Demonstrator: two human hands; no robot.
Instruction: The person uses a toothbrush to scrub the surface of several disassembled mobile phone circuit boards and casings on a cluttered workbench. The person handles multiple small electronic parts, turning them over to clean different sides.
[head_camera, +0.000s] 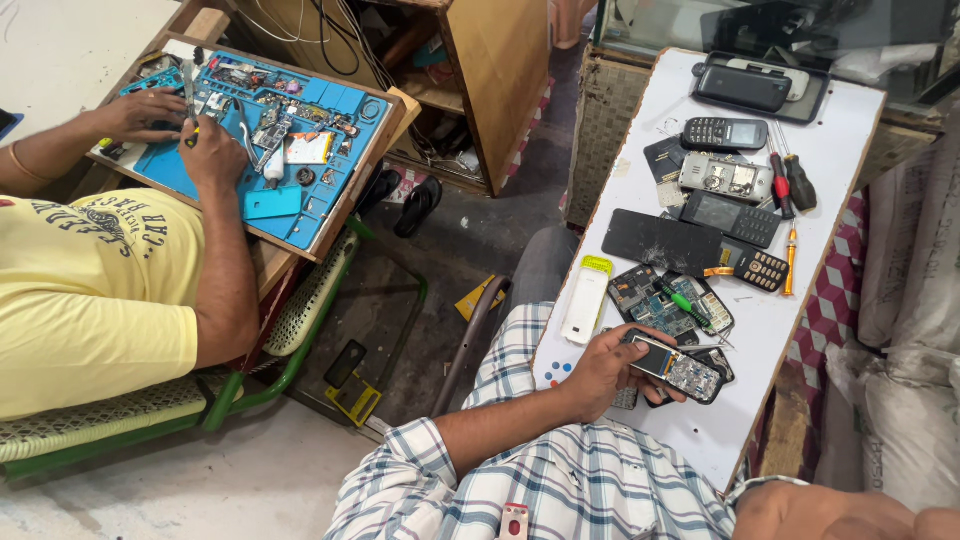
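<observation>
My left hand (607, 372) reaches out of a checked sleeve and grips an opened mobile phone (682, 370) with its circuit board bare, held over the near end of a white table (700, 430). Just beyond it lie more phone boards (650, 295), with a green-handled tool (688, 303) resting on them, and a white phone shell (585, 300). A bare stretch of skin, perhaps my right forearm (850, 515), shows at the bottom right; that hand is out of frame.
The table also holds keypad phones (725, 132), a black panel (662, 240), screwdrivers (790, 185) and a black tray (760, 88). At left a person in a yellow shirt (90, 290) works with both hands on a blue mat (270, 150). Sandals (418, 205) lie on the floor.
</observation>
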